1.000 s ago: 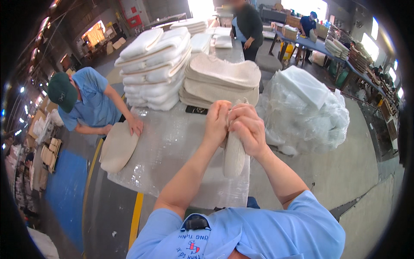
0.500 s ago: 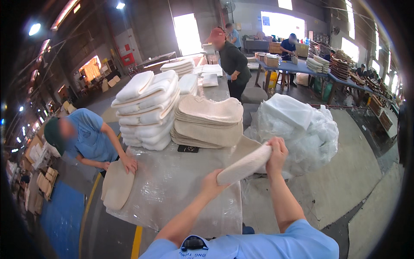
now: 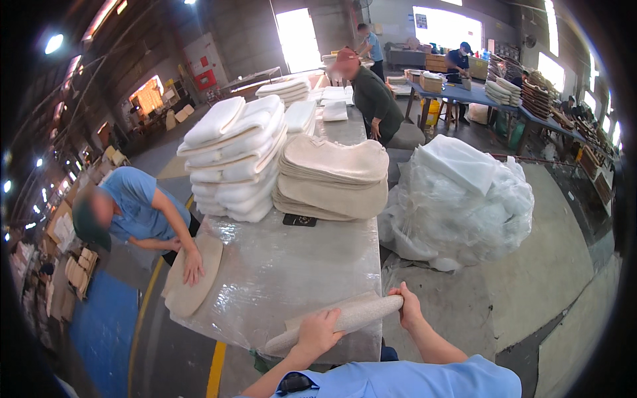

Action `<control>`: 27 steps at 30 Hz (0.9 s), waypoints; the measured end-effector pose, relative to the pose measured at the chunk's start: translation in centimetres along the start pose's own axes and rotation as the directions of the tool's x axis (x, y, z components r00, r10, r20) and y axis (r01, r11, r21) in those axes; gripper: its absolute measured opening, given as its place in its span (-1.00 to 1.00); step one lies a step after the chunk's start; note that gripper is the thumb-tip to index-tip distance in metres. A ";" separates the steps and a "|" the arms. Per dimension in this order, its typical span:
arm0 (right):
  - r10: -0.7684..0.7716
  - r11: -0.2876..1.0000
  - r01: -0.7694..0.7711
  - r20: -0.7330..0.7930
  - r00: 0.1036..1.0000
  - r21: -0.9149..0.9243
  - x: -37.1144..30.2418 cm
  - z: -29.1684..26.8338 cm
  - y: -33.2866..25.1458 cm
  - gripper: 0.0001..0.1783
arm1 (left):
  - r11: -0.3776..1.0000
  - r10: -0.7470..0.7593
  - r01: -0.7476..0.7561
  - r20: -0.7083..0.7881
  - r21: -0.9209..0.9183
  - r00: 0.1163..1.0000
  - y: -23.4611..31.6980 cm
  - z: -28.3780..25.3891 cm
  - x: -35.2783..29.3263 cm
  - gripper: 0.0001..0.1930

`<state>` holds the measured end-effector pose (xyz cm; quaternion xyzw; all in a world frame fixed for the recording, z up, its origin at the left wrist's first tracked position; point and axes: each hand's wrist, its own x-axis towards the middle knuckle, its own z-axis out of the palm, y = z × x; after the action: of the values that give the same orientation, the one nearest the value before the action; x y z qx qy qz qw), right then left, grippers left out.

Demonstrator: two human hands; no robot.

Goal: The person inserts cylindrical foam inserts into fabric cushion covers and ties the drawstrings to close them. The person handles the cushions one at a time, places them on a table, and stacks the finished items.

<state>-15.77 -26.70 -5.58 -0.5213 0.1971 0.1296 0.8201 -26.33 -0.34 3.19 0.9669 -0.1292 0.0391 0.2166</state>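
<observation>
A beige fabric cushion cover point(image 3: 365, 317), folded or rolled into a long narrow shape, lies slantwise across the near edge of the plastic-covered table point(image 3: 265, 265). My left hand point(image 3: 318, 331) grips it from above near its middle, fingers bent over the cloth. At its right end my right hand point(image 3: 407, 306) has its fingers wrapped around the edge. Farther up the table is a stack of similar beige covers point(image 3: 332, 179), with a small black flat item point(image 3: 299, 219) at its foot. To the left of that stack rises a tall pile of folded white padding point(image 3: 229, 159).
At the left table edge a co-worker point(image 3: 146, 205) presses a hand on another beige cover point(image 3: 194, 278). A big bundle of clear plastic with white sheets point(image 3: 458, 205) stands right of the table. Beyond it another person point(image 3: 375, 99) leans at the table, near more white pieces point(image 3: 335, 111).
Both my hands have come down and nearer to me with the beige cover, from held up to low at the table edge. My left hand now lies over its top. The co-worker's hand has shifted on their piece.
</observation>
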 end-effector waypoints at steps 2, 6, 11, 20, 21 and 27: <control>0.068 0.980 -0.054 0.068 0.995 -0.190 -0.8 -0.1 -2.0 -0.58 | 0.992 -0.022 0.024 0.020 -0.125 1.000 -0.2 -1.1 -0.6 -0.48; 0.146 0.907 -0.096 0.092 0.985 -0.410 -2.4 -0.4 -3.0 -0.62 | 0.942 -0.312 0.330 0.208 -0.060 0.927 -5.3 -2.1 -6.0 -0.51; 0.249 0.853 -0.220 -0.002 0.968 -0.473 -2.9 -1.1 -1.9 -0.44 | 0.588 -0.714 0.752 0.246 -0.298 0.656 -9.2 0.5 -13.1 -0.44; 0.660 0.381 -0.393 -0.052 0.749 -0.837 -0.2 1.1 -6.6 -0.14 | 0.301 -0.644 0.894 0.621 -0.331 0.447 -16.5 4.7 -12.8 -0.24; 0.679 0.332 -0.405 -0.082 0.730 -0.852 0.4 1.7 -6.8 -0.13 | 0.297 -0.669 0.914 0.624 -0.275 0.405 -16.9 5.2 -12.7 -0.24; 0.709 0.058 -0.449 -0.280 0.647 -0.892 3.7 3.0 -5.5 -0.06 | 0.339 -0.761 0.936 0.557 -0.096 0.333 -17.2 8.2 -12.4 -0.36</control>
<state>-9.60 -26.32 -1.70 -0.7348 0.1838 0.5944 0.2701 -33.51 14.05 -12.91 0.7971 0.3630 -0.3176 0.3633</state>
